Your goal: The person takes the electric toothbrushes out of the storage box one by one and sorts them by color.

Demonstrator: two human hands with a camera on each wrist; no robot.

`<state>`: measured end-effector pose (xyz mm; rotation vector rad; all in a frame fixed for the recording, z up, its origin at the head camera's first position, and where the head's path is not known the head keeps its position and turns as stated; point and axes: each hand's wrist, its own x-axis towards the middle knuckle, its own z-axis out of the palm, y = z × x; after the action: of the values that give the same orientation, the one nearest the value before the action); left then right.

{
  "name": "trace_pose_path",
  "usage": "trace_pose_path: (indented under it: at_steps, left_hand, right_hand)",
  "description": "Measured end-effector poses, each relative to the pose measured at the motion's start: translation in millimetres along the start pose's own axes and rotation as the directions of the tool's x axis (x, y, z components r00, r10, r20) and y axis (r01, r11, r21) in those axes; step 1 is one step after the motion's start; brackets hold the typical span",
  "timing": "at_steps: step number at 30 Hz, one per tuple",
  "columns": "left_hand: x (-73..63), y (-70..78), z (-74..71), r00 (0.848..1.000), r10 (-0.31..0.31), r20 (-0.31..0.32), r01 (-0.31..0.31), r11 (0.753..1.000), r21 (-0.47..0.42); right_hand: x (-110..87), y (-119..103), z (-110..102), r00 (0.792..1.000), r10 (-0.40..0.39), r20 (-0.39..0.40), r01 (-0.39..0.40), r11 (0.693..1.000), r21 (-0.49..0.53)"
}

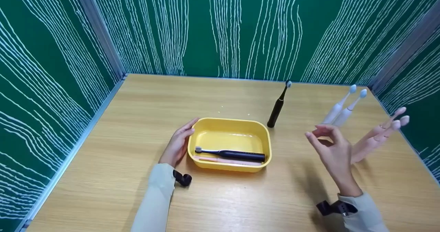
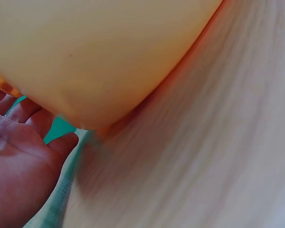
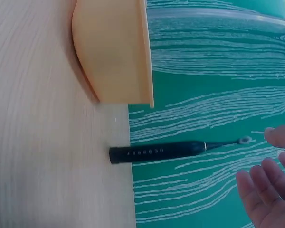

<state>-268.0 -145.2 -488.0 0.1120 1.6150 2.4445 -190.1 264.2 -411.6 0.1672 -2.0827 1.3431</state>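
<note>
Black plastic toothbrush (image 1: 242,155) and pink one (image 1: 235,162) are laid in yellow plastic bin (image 1: 227,126), touched by straight-fingered left hand (image 1: 176,144); six upright toothbrushes (image 1: 276,111) left near loosely curved, empty right hand (image 1: 333,153)

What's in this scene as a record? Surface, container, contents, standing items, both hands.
surface: wood-grain table
container: yellow box, open-topped
contents: lying black toothbrush; pale pink toothbrush along its near side
standing_black: one, upright black toothbrush, off the box's far right corner
standing_white: two white toothbrushes, farther right
standing_pink: three pink toothbrushes, partly behind the right hand
left_hand: left hand touching the box's left end
right_hand: right hand raised, holding nothing
</note>
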Motion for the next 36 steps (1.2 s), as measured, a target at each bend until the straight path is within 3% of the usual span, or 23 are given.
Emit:
trace_pose_path:
  at_steps: [10,18,26,31,36]
  left_hand:
    - [-1.0,1.0,0.4,1.0,0.008,-0.001,-0.008,1.0,-0.001]
    - [-0.9,1.4,1.5,1.0,0.002,-0.01,-0.002,1.0,0.0]
    - [-0.9,1.5,2.0,1.0,-0.001,-0.009,0.001,1.0,-0.005]
    - [-1.8,1.8,2.0,1.0,0.006,0.019,-0.006,1.0,-0.021]
    - [-1.6,2.0,2.0,1.0,0.001,0.011,-0.001,1.0,-0.022]
  right_hand:
    - [2.2,-16.5,26.0,0.99,0.013,0.142,-0.011,1.0,-0.012]
    - [1.4,-24.6,51.7,0.947,-0.009,0.321,0.025,0.999,-0.047]
    - [0.5,-28.7,70.8,0.865,-0.049,0.499,0.106,0.991,-0.087]
    - [1.0,-30.5,80.4,0.794,-0.086,0.602,0.148,0.988,-0.054]
    - [2.3,-33.4,87.9,0.719,-0.042,0.694,0.146,0.985,-0.091]
